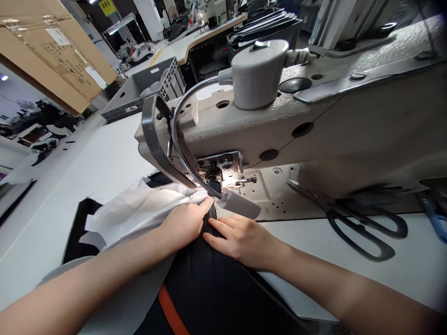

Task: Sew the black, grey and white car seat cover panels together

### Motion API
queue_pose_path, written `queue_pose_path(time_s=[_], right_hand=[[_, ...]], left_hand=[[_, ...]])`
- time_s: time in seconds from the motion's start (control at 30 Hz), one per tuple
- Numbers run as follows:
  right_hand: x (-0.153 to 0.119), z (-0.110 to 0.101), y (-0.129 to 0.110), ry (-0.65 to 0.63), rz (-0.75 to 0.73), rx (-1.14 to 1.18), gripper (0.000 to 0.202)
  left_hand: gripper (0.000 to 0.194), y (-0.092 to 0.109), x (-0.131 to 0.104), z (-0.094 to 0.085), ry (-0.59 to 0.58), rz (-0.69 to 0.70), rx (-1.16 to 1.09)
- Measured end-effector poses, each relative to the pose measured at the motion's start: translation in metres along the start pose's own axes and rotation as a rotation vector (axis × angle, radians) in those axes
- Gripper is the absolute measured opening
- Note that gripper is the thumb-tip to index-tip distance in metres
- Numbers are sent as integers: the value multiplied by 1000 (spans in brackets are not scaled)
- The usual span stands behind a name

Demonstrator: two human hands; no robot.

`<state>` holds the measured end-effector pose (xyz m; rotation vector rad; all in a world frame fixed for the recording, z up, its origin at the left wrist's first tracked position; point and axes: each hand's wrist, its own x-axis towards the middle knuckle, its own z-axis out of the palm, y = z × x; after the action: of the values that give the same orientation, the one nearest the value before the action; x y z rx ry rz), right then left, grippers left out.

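Note:
My left hand (183,222) has its fingers closed on the edge of a light grey-white fabric (139,202), its index fingertip close to the needle area of a sewing machine (209,132). Under it, part of the grip is hidden. My right hand (240,237) lies with fingers stretched over a black fabric (209,274), just in front of the machine's presser foot. An orange strip (171,309) crosses the black cloth. A small lamp head (240,204) on a bendable metal neck lights the stitching spot and partly covers it.
Black-handled scissors (356,223) lie right of the needle plate on the white table (115,144). A grey plastic crate (150,83) and a cardboard box (52,51) stand at the back left. Farther off is another workbench (206,35).

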<state>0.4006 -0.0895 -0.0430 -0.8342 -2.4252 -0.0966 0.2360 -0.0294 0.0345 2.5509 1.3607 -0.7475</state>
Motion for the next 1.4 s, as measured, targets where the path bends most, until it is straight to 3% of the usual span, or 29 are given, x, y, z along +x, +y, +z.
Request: queue_pose_path(time_s=[0.17, 0.3, 0.4, 0.5, 0.63, 0.73, 0.8, 0.9, 1.03, 1.13, 1.27, 1.33, 1.4], right_hand=[[1, -8, 8, -65, 3, 12, 33], [1, -10, 15, -25, 53, 8, 35], [2, -10, 15, 6, 71, -1, 34], [0, -13, 13, 3, 71, -21, 37], [-5, -17, 13, -94, 14, -37, 44], [-7, -16, 12, -155, -83, 1, 54], [-8, -13, 11, -153, -125, 22, 56], [-7, -9, 8, -128, -106, 18, 45], [-4, -5, 6, -100, -87, -1, 33], [-2, -5, 6, -135, -101, 11, 31], [-2, -5, 7, -161, -110, 33, 32], [-3, -4, 7, -148, -109, 34, 32], [-4, -3, 7, -139, -98, 29, 32]], left_hand=[[48, -13, 12, -4, 77, 64, -36], [43, -11, 15, -5, 107, 107, 42], [44, 2, 4, 2, 139, 58, 83], [55, 7, -16, 19, 190, 60, 45], [62, -21, -26, 31, 279, 134, -215], [61, -51, -17, 17, 214, 100, -549], [63, -57, -12, 7, 195, 83, -615], [62, -41, -14, 6, 225, 89, -393], [65, -13, -26, 19, 31, 83, -151], [64, -18, -28, 14, -11, 60, -235], [62, -34, -23, -4, 93, 173, -466], [62, -33, -22, -7, 69, 168, -427], [64, -25, -20, -5, -26, 107, -258]])
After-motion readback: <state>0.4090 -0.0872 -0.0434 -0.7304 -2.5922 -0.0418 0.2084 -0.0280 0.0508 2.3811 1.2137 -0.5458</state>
